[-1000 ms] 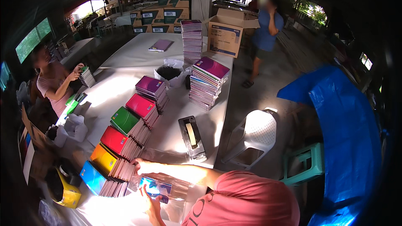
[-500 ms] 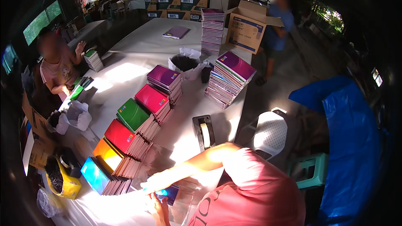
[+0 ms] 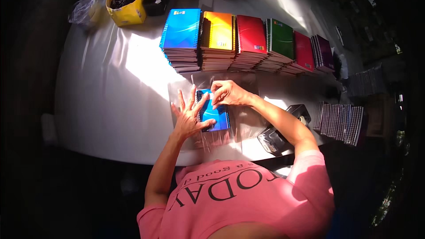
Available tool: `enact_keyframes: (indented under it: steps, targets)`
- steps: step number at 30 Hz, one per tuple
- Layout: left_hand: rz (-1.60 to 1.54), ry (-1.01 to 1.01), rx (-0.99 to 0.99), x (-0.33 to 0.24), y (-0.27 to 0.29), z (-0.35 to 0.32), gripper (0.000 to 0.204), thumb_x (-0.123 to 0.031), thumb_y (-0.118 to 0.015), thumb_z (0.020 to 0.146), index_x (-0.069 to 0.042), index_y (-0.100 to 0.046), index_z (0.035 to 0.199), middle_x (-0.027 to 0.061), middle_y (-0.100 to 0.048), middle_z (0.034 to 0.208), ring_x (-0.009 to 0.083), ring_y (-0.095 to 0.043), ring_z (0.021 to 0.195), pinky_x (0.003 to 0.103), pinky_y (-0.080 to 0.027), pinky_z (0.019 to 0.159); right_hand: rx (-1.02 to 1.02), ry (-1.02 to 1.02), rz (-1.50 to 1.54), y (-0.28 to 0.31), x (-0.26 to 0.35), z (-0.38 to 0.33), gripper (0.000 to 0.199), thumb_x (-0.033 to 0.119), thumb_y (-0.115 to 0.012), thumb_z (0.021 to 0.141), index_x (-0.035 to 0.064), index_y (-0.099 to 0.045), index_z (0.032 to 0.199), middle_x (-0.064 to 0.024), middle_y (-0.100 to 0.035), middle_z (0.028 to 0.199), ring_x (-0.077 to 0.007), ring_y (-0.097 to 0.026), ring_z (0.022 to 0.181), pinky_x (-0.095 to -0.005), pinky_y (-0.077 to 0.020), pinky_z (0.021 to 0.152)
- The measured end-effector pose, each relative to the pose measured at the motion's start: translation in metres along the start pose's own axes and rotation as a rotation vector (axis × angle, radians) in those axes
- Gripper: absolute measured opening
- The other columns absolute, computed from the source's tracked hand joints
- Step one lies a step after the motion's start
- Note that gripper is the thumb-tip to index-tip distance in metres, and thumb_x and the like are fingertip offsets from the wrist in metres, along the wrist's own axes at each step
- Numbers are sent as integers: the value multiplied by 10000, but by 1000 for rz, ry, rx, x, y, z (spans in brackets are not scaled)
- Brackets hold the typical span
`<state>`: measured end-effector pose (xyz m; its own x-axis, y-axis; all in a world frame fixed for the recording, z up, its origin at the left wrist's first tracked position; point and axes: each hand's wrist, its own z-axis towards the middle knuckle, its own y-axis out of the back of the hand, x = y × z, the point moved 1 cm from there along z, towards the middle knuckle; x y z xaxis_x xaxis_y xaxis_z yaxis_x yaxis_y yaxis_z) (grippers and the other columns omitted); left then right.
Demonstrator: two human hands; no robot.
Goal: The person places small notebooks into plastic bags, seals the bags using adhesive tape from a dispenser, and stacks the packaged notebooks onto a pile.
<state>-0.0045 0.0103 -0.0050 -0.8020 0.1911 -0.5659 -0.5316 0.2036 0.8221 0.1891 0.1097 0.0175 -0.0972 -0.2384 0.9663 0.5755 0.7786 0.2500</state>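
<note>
A blue spiral notebook lies on a clear plastic sheet at the table's front. My left hand has its fingers spread, with the thumb and some fingertips resting on the cover. At the notebook's far edge, my right hand is closed in a pinch. A small pale patch shows by its fingertips, too unclear to name. Beneath my right forearm stands a black tape dispenser.
Beyond my hands runs a row of notebook stacks: blue, yellow, red, green, and others. A yellow container of black coils stands far left. More notebooks are piled at the right edge.
The view has swung down and round onto the table and my hands. My hands were close together at the blue notebook; now the left lies spread on it and the right pinches at its far edge.
</note>
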Motion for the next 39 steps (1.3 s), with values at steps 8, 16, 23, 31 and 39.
enact_keyframes:
  steps: [8,16,23,31,39]
  targets:
    - [-114,167,97,3,-6,-3,971,-743,-665,549,-357,-357,1385,155,136,1513,447,151,1358,753,17,911,-18,46,-115,-18,-1,12,206,31,-807,568,86,-722,747,-19,-488,811,-112,-533,731,-243,-460,610]
    - [-234,122,75,10,-15,4,1171,-726,-714,500,-221,-235,1441,195,186,1489,437,161,1357,720,-30,958,-117,-56,-493,-46,33,11,761,-56,-750,570,218,-492,1232,-133,-288,1368,-277,-583,999,-381,-547,794]
    - [-493,-96,-442,28,-8,9,523,-338,-743,723,-207,-594,1207,229,-107,1471,431,-266,1310,471,-303,1038,-120,-205,-822,-53,54,24,1016,-8,-757,584,363,-281,1402,-147,-173,1452,-347,-513,1143,-520,-406,987]
    - [-501,-11,-45,30,10,10,546,-370,-769,640,-292,-622,1160,181,-343,1394,403,-315,1271,450,-456,912,-372,-396,-748,-104,47,-24,873,104,-738,692,263,-277,1415,-161,-78,1495,-349,-293,1326,-535,-290,1047]
    - [-674,-73,19,32,4,15,589,-246,-747,689,-245,-547,1243,167,-458,1319,326,-332,1287,365,-445,941,-1837,-793,-1017,-169,57,-192,397,234,-663,826,54,-548,1161,-151,-505,1171,-274,-497,1040,-376,-409,881]
